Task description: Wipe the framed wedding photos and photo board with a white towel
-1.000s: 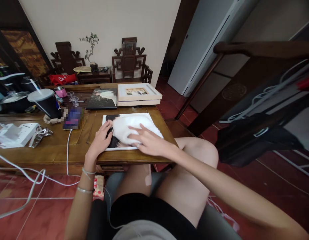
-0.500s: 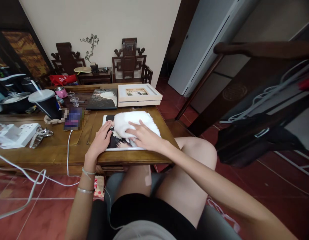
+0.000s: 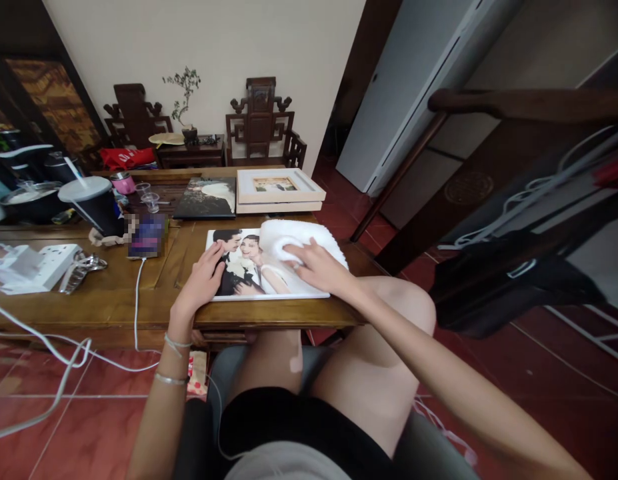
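A large photo print (image 3: 243, 267) of a couple lies flat at the near edge of the wooden table (image 3: 113, 293). My left hand (image 3: 201, 280) rests on its left edge, fingers spread flat, holding nothing. My right hand (image 3: 316, 261) presses down on a white fluffy cloth (image 3: 299, 237) that covers the print's right, far part. The fingers curl over the cloth. The left half of the picture is uncovered.
Behind the print lie a dark photo (image 3: 206, 197) and stacked pale frames (image 3: 279, 189). To the left are a phone (image 3: 145, 235) on a white cable, a lidded cup (image 3: 91, 203) with a straw, a power strip (image 3: 41, 263), small plastic cups. A dark chair arm (image 3: 513, 100) stands right.
My right hand has swept the white cloth from the middle of the print toward its far right corner, uncovering the couple's picture. My left hand has stayed on the left edge.
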{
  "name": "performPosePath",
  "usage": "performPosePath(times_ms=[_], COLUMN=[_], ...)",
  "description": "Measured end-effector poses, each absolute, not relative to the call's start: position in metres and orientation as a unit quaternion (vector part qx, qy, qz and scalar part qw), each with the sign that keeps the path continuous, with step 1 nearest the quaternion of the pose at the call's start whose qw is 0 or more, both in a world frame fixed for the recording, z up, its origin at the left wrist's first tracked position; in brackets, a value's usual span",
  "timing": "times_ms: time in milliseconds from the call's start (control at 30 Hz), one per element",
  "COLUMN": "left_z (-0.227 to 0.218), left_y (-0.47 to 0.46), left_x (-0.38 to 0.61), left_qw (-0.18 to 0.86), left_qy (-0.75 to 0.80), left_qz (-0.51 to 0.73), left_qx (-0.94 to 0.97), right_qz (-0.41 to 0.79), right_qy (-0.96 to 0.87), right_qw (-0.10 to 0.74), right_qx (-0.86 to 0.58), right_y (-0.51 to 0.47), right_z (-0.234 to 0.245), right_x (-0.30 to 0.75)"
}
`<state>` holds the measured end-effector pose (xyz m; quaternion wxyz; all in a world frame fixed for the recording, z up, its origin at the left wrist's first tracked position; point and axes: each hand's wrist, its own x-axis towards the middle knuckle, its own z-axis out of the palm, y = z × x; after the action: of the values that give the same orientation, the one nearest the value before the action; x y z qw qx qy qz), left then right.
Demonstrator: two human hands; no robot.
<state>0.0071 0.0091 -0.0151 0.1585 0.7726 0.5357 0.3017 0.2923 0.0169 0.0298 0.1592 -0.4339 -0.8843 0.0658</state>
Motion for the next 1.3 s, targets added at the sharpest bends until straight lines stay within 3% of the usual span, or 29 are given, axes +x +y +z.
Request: performPosePath(times_ms=[133, 333, 467, 600, 833, 967, 1067, 1300], left_z=[-0.011, 0.004, 0.004, 0.000, -0.002, -0.001, -0.001, -0.001], left_y=[0.007, -0.002, -0.004, -0.001, 0.001, 0.002, 0.003, 0.003], left_x=[0.011, 0.018, 0.020, 0.020, 0.018, 0.017, 0.016, 0.016], left_qw=[0.164, 0.152, 0.153, 0.134, 0.108, 0.111, 0.113, 0.128], left_qy=[0.535, 0.528, 0.534, 0.544, 0.541, 0.536, 0.541, 0.551], left_qz=[0.339, 0.452, 0.430, 0.368, 0.320, 0.329, 0.325, 0.330], left_qx=[0.756, 0.703, 0.712, 0.742, 0.770, 0.769, 0.767, 0.756], right_qz=[0.050, 0.087, 0.124, 0.132, 0.088, 0.169, 0.266, 0.248], right_qy=[-0.882, -0.954, -0.966, -0.955, -0.888, -0.836, -0.811, -0.860], right_qw=[0.130, 0.134, 0.136, 0.155, 0.182, 0.239, 0.250, 0.243], right_qx=[-0.451, -0.255, -0.181, -0.217, -0.413, -0.465, -0.457, -0.374], right_y=[0.031, -0.011, -0.041, -0.050, 0.005, 0.051, 0.071, 0.076], right_z=[0.036, 0.037, 0.037, 0.039, 0.032, 0.042, 0.053, 0.049], right_x=[0.250, 0.226, 0.256, 0.293, 0.298, 0.250, 0.205, 0.180])
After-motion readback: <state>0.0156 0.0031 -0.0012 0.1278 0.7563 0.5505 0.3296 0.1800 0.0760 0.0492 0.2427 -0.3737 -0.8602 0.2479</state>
